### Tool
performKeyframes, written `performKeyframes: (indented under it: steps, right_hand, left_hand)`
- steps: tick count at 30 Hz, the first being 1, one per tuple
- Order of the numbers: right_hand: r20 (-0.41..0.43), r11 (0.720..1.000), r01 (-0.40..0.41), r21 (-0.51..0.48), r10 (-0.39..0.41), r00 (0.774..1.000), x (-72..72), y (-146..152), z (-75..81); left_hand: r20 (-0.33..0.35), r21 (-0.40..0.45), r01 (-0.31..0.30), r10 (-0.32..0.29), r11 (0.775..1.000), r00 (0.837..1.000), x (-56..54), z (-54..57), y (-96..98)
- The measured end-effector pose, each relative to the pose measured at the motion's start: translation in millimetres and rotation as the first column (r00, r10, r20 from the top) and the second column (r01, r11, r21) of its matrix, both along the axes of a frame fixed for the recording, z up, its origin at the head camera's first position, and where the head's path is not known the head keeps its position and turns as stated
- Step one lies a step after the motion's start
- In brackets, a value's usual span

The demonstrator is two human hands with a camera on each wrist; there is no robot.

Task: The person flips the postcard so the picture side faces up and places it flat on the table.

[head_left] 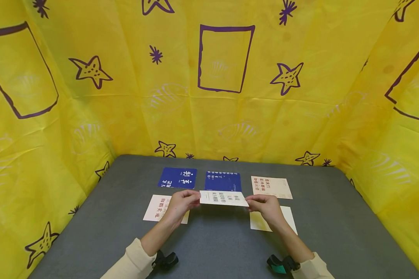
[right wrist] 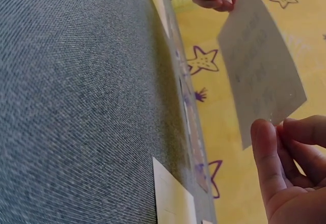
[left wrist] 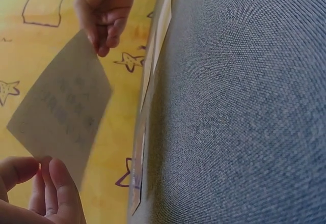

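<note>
A white card with dark printed characters is held up above the table between both hands. My left hand pinches its left end between thumb and fingers, while my right hand pinches the right end. In the left wrist view the card shows its plain greyish underside, with the print showing faintly through. The right wrist view has the same card tilted, its near corner between thumb and fingertips. Below the left hand lies a pinkish card with red characters, and a white-and-yellow card lies partly under the right hand.
Along the back of the grey table lie a blue card, a second blue card partly hidden by the held one, and a cream card with red print. Yellow patterned cloth surrounds the table at the back and sides.
</note>
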State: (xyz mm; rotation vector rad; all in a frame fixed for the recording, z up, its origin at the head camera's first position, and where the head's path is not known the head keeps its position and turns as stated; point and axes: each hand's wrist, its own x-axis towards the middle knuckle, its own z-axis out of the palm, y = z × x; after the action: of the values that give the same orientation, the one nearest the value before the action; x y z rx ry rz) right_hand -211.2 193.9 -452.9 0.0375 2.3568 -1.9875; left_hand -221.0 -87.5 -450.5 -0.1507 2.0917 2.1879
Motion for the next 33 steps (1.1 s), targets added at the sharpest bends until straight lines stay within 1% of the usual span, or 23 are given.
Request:
performKeyframes:
  steps: [8, 15, 21, 27, 33]
  right_hand:
    - [0.034, 1.000, 0.002, 0.014, -0.003, 0.999, -0.4, -1.5, -3.4]
    - [0.044, 0.999, 0.031, 0.006, -0.032, 0.999, -2.0, -3.4, -2.8]
    - [0.061, 0.997, 0.071, -0.020, -0.070, 0.996, -1.1, -6.7, -0.1]
    - [0.077, 0.996, 0.084, -0.022, -0.082, 0.994, -1.7, -7.4, -1.8]
    - [0.096, 0.996, 0.085, -0.016, -0.083, 0.992, -2.8, -7.9, -6.4]
  left_hand:
    - [0.001, -0.024, 0.007, -0.007, 1.000, 1.000, 1.1, -2.0, 0.1]
    - [-0.002, -0.044, 0.011, -0.011, 0.999, 1.000, 0.2, -4.7, 1.0]
    - [-0.003, -0.028, 0.025, -0.025, 0.999, 1.000, -0.4, -7.4, 3.5]
    - [-0.005, -0.029, 0.011, -0.012, 1.000, 1.000, -1.2, -11.1, 6.3]
    - [-0.008, -0.064, 0.006, -0.007, 0.998, 1.000, -2.1, -13.6, 7.3]
